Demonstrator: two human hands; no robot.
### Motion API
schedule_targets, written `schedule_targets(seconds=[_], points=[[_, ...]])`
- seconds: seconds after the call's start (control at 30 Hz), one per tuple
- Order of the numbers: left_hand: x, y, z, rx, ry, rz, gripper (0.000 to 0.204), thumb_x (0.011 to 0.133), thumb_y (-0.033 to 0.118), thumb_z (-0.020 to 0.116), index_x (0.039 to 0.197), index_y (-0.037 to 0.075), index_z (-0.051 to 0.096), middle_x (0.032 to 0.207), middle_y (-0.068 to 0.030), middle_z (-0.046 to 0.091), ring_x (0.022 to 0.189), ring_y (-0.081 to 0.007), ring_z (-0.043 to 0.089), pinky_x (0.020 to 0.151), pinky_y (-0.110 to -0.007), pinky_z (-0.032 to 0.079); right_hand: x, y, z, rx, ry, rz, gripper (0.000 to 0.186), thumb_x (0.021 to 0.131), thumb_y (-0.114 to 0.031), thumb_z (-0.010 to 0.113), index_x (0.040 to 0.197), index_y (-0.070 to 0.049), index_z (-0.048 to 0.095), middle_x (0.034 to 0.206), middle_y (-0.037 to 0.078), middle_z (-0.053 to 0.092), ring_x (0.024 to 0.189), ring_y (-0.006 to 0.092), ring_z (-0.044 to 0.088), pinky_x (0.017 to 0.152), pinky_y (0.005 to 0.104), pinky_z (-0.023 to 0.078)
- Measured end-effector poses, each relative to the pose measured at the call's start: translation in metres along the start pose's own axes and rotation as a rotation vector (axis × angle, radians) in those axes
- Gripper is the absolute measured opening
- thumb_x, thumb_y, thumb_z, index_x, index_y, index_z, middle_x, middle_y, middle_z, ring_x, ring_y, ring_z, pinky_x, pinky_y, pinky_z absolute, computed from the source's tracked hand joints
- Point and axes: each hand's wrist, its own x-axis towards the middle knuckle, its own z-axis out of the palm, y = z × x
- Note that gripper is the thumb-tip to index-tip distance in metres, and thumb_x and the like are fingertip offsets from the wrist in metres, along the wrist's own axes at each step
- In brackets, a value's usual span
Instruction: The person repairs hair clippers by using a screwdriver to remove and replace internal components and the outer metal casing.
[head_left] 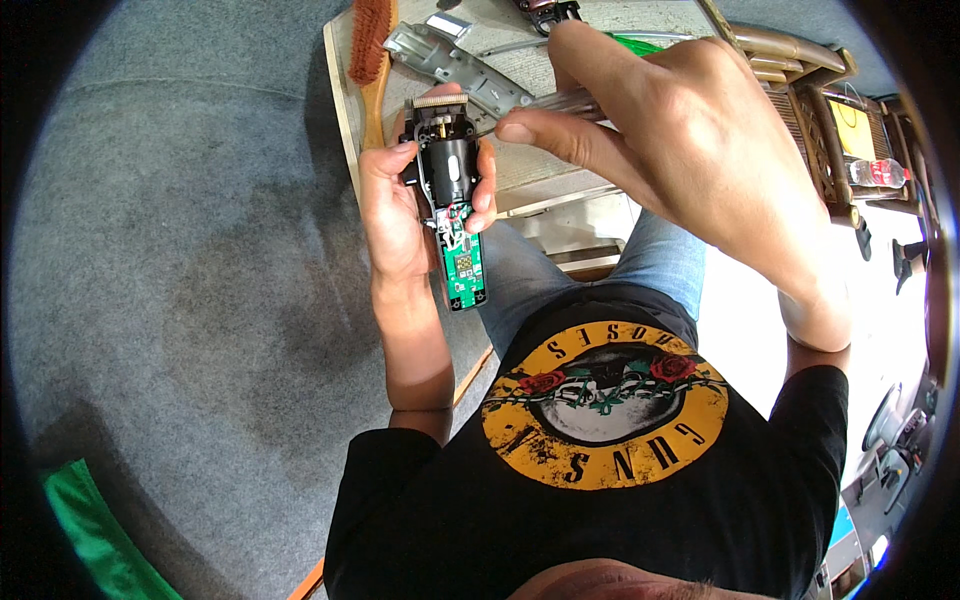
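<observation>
Probably internal work, I judge remotely: left hand (393, 215) curled round the opened hair clipper (450, 185) near the tabletop (545, 178), right hand (680, 120) pinching a slim metal tool (572, 102) (tweezers, maybe); next likely needs steady aim

There are two hands (393, 205) (690, 125), one opened clipper (450, 172), one brush (372, 55), one grey casing (462, 72), one bottle (878, 174).

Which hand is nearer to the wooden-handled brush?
Left. The left hand, holding the opened clipper, is just below the brush; the right hand is farther off to the right, past the gray casing.
</observation>
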Motion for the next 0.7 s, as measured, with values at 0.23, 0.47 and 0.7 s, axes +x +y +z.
schedule_targets(seconds=[0.23, 0.47, 0.7], points=[[-0.002, 0.0, -0.001, 0.033, 0.084, -0.028, 0.065, 0.095, 0.041, 0.043, 0.145, 0.0, 0.045, 0.089, -0.0202, 0.063, 0.065, -0.0219, 0.058, 0.051, -0.03, 0.048, 0.006, -0.003, 0.019, 0.08, 0.342, -0.145, 0.032, 0.091, -0.032, 0.075, 0.09, -0.005, 0.057, 0.061, 0.012, 0.062, 0.055, 0.0295, 0.067, 0.05, 0.0409, 0.047], [-0.001, 0.0, 0.001, 0.009, 0.036, 0.009, 0.063, 0.095, 0.04, 0.043, 0.143, -0.001, 0.048, 0.09, -0.0198, 0.063, 0.063, -0.0222, 0.059, 0.049, -0.03, 0.048, 0.006, -0.007, -0.001, 0.119, -0.023, 0.132, 0.03, 0.094, -0.029, 0.072, 0.092, -0.004, 0.056, 0.058, 0.011, 0.057, 0.05, 0.0273, 0.063, 0.045, 0.0397, 0.045], [0.001, 0.0, 0.0, 0.045, 0.027, -0.016, 0.063, 0.095, 0.041, 0.043, 0.141, -0.001, 0.049, 0.089, -0.0199, 0.063, 0.063, -0.0221, 0.058, 0.048, -0.03, 0.048, 0.003, -0.008, -0.013, -0.032, -0.046, -0.038, 0.029, 0.098, -0.025, 0.065, 0.1, 0.0, 0.051, 0.048, 0.006, 0.045, 0.038, 0.0224, 0.056, 0.036, 0.0381, 0.042]])
